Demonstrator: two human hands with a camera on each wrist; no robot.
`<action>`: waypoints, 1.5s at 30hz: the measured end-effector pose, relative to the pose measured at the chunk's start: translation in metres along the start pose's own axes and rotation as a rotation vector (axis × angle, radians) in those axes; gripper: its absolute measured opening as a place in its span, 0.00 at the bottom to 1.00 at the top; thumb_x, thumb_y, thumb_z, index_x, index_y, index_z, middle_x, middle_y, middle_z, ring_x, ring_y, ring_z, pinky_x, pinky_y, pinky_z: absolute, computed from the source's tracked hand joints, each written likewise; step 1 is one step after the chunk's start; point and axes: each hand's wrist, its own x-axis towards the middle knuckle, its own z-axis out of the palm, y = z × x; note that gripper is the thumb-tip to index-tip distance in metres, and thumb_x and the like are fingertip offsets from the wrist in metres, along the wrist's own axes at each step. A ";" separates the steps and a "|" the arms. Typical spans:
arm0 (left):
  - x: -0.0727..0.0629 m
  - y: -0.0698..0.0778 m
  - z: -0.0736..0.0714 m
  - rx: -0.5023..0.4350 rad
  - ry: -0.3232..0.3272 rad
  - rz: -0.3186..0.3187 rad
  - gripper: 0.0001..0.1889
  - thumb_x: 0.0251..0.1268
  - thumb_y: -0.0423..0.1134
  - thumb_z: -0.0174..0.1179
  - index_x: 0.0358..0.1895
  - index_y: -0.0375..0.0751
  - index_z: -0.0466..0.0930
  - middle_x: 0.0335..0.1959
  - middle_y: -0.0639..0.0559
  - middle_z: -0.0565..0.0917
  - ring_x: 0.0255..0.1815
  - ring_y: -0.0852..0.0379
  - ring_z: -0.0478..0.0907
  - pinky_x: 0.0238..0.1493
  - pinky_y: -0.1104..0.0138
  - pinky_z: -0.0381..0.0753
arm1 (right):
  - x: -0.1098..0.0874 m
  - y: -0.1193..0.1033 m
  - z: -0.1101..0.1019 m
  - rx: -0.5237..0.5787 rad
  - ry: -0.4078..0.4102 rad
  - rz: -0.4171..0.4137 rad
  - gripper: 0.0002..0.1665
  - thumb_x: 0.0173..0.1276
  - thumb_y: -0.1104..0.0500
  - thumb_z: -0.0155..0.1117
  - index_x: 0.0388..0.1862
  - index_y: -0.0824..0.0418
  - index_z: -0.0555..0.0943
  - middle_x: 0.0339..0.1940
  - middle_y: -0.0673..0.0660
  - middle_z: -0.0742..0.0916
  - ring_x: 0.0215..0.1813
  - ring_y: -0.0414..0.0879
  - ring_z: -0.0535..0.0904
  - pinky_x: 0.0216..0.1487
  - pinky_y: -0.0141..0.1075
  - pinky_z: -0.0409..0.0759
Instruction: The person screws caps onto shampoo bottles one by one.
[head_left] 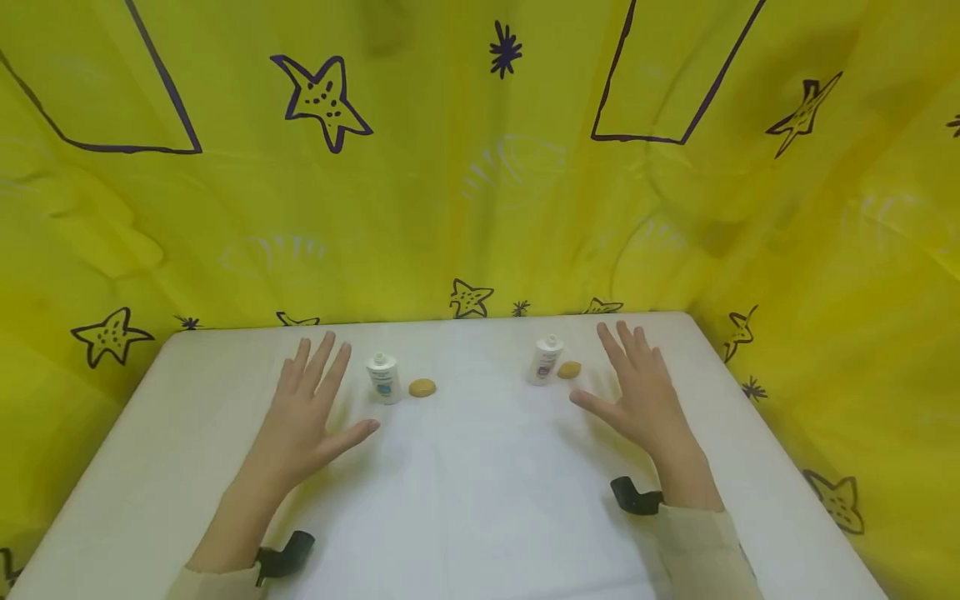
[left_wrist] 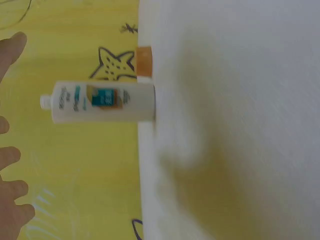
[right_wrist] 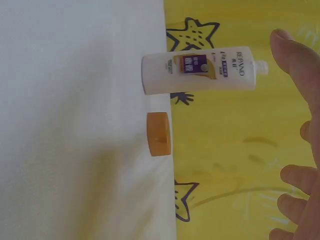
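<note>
Two white bottles without their caps stand upright on a white table. The left bottle [head_left: 384, 380] has a teal label patch [left_wrist: 103, 97], and an orange-yellow cap [head_left: 422, 387] lies just right of it. A purple label patch [right_wrist: 194, 64] marks the right bottle [head_left: 545, 361]; a second orange cap [head_left: 569, 369] sits at its right side. My left hand [head_left: 303, 417] hovers left of the left bottle, fingers spread, holding nothing. Over the table's right part, my right hand [head_left: 637, 392] is spread beside the right cap and holds nothing.
The white table [head_left: 480, 500] ends at the back against a yellow curtain [head_left: 420, 208] with drawn stars, which also runs along both sides. A dark wrist strap mount [head_left: 287, 557] is on the left wrist, another mount [head_left: 636, 497] on the right.
</note>
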 end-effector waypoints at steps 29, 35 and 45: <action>0.055 0.096 0.043 -0.265 -0.174 0.262 0.48 0.62 0.66 0.61 0.80 0.52 0.51 0.82 0.54 0.51 0.82 0.44 0.45 0.74 0.43 0.59 | 0.025 0.002 0.018 0.021 -0.188 -0.034 0.63 0.58 0.28 0.67 0.83 0.49 0.49 0.81 0.64 0.59 0.80 0.65 0.52 0.72 0.66 0.58; 0.066 0.107 0.052 -0.344 -0.202 0.238 0.47 0.63 0.62 0.63 0.80 0.55 0.51 0.81 0.54 0.54 0.81 0.42 0.50 0.73 0.43 0.62 | 0.030 0.005 0.018 0.029 -0.236 -0.008 0.62 0.58 0.33 0.71 0.83 0.48 0.49 0.81 0.63 0.59 0.79 0.65 0.53 0.71 0.67 0.59; 0.083 0.116 0.067 -0.475 -0.274 0.118 0.44 0.66 0.61 0.61 0.81 0.60 0.48 0.81 0.57 0.54 0.80 0.52 0.51 0.75 0.47 0.60 | 0.035 0.008 0.022 0.024 -0.295 0.001 0.58 0.59 0.45 0.76 0.81 0.50 0.55 0.80 0.63 0.61 0.77 0.65 0.57 0.71 0.65 0.60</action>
